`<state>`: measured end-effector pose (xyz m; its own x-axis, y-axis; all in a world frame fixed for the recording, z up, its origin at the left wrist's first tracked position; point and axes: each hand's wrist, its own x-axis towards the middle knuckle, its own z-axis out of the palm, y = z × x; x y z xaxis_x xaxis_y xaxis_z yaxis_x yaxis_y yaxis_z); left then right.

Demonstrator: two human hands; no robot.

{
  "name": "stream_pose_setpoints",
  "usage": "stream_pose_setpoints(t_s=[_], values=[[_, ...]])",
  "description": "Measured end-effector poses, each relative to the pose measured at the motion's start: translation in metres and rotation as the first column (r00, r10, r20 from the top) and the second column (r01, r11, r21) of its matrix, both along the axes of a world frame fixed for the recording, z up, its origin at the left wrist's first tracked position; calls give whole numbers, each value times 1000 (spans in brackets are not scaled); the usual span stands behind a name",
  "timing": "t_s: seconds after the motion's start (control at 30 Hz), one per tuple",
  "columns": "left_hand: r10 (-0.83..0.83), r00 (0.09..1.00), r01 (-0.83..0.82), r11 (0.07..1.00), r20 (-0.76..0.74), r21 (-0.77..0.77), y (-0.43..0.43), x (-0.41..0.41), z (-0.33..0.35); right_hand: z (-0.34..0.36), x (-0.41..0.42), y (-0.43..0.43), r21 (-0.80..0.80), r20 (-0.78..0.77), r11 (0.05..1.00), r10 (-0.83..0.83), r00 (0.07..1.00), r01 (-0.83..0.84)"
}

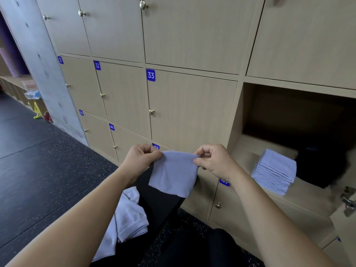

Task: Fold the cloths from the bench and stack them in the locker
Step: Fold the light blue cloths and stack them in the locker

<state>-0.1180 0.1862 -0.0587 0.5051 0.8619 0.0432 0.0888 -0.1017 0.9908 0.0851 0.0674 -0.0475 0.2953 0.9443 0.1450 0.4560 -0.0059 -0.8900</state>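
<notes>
Pinching the top corners of the cloth (173, 174), left hand (140, 158) and right hand (213, 160) hang it straight beside the open locker (236, 116), likely squaring the fold.

Behind cloth (173, 174), fingertips of left hand (141, 158) and right hand (212, 160) were partly hidden at pinched top corners. Number plate (155, 147) just above grip was half covered. Second plate (224, 182) under right wrist showed only "4". Bench (163, 205) below grip was mostly covered. Dark object (323, 166) right of grip, beside stack (275, 170) in locker (238, 120), was blurred and unidentifiable. Hinge (348, 203) was cut by right edge. Clutter (36, 105) far left of grip was too small to tell.
</notes>
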Motion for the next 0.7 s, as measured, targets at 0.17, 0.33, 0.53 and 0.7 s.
stream_pose_setpoints(t_s=[0.17,0.33,0.53,0.7], values=[[34,998,-32,999,-54,27,-3,4,-3,-5,2,-1,62,-26,993,-102,994,103],[41,999,-41,999,-2,3,-6,19,0,-12,5,-4,86,-127,975,-195,972,207],[-35,992,44,996,119,-77,-20,48,9,-27,3,-21,-16,-446,985,-158,881,169],[-3,967,85,947,256,-308,-31,76,7,-31,7,-30,140,-363,906,-328,872,399]])
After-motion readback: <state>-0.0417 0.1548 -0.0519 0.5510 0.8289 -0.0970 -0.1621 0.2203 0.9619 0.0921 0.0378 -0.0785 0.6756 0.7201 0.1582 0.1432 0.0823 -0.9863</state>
